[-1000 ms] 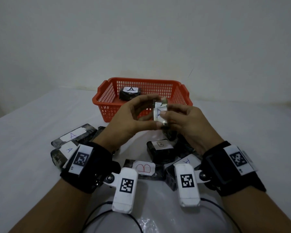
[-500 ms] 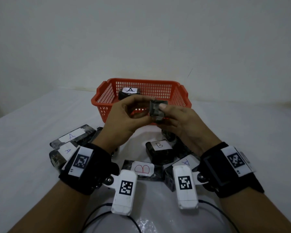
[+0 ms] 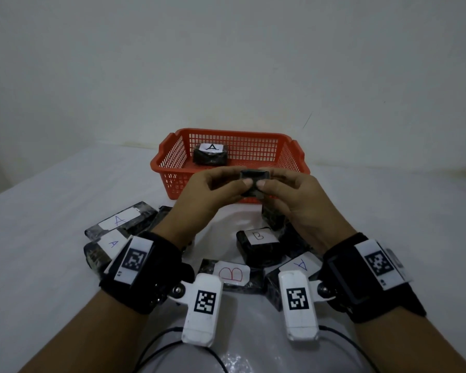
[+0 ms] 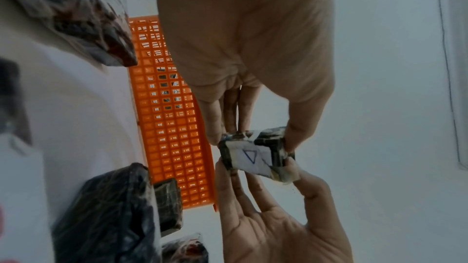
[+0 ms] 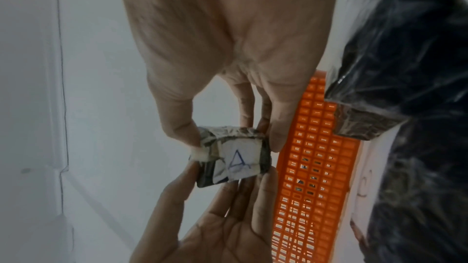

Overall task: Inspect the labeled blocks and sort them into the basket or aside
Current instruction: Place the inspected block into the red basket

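Note:
A small dark wrapped block (image 3: 254,175) is held up in front of the red basket (image 3: 253,131). My left hand (image 3: 241,179) pinches its left end and my right hand (image 3: 266,180) pinches its right end. In the head view only a dark side shows. In the wrist views the block (image 4: 253,155) (image 5: 235,159) shows a white label with a blue A facing down toward the wrists. One block labeled A (image 3: 211,154) lies inside the basket.
Several wrapped blocks lie on the white table under my wrists: two A blocks (image 3: 119,220) (image 3: 111,244) at the left, a B block (image 3: 258,238) in the middle, a red B block (image 3: 230,274) and an A block (image 3: 299,265) nearer me. A white wall stands behind the basket.
Both hands have turned the held block. Its A label faced the head camera a second ago and now faces down, away from it. The hands stay in front of the basket.

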A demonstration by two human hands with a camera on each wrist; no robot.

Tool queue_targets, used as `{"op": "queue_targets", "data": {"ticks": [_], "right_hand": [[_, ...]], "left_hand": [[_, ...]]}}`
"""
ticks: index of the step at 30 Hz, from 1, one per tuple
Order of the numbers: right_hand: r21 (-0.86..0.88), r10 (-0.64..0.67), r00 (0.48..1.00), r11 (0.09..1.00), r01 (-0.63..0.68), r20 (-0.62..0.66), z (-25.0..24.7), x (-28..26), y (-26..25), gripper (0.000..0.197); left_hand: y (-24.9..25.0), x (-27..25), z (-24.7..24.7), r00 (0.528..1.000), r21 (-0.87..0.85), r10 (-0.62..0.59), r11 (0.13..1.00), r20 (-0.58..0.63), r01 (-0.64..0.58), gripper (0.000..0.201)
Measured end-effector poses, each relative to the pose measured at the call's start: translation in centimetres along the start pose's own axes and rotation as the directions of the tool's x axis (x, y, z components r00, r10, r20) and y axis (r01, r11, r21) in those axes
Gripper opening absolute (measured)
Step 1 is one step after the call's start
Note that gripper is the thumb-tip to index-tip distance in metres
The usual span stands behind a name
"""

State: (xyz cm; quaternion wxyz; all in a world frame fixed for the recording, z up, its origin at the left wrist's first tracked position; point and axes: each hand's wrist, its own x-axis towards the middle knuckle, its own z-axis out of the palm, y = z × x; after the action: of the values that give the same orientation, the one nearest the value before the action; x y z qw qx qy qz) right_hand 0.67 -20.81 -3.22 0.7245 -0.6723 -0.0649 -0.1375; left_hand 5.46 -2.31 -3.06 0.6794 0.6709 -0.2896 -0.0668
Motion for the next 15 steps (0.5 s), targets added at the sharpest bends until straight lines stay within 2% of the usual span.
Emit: {"op": "queue_targets", "data": {"ticks": [2,5,7,9,12,15], "right_hand": [[-0.02,-0.001,1.0,1.0,0.001,-0.018,-0.1,0.0,0.1,0.021],[0.038,0.023,0.998,0.999,-0.025,0.059,-0.1,-0.2,-0.2,0.025],[0.042,0.041,0.993,0.998,-0.046,0.113,-0.2,-0.2,-0.2,0.038],[-0.031,0.042,0.995,0.999,-0.039,0.096,-0.4,0.0,0.1,0.051],[-0.125,0.0,1.0,0.992,0.001,0.011,-0.4,0.2,0.6,0.036],[-0.086,-0.016,0.999,0.996,0.012,-0.046,-0.2,0.2,0.7,0.022]], "left_hand": [[-0.1,0.0,0.0,1.0,-0.014,-0.015,1.0,0.001,0.015,0.033],[-0.1,0.2,-0.1,0.998,-0.059,-0.051,0.997,-0.035,0.049,0.025],[0.2,0.3,-0.1,0.994,-0.188,-0.109,0.977,-0.028,0.101,0.027],[0.5,0.2,-0.2,0.985,-0.341,-0.175,0.925,0.002,0.165,0.032],[0.8,0.2,-0.2,0.969,-0.439,-0.242,0.866,0.056,0.241,0.042],[0.8,0.3,-0.2,0.959,-0.412,-0.278,0.869,0.048,0.273,0.042]]}}
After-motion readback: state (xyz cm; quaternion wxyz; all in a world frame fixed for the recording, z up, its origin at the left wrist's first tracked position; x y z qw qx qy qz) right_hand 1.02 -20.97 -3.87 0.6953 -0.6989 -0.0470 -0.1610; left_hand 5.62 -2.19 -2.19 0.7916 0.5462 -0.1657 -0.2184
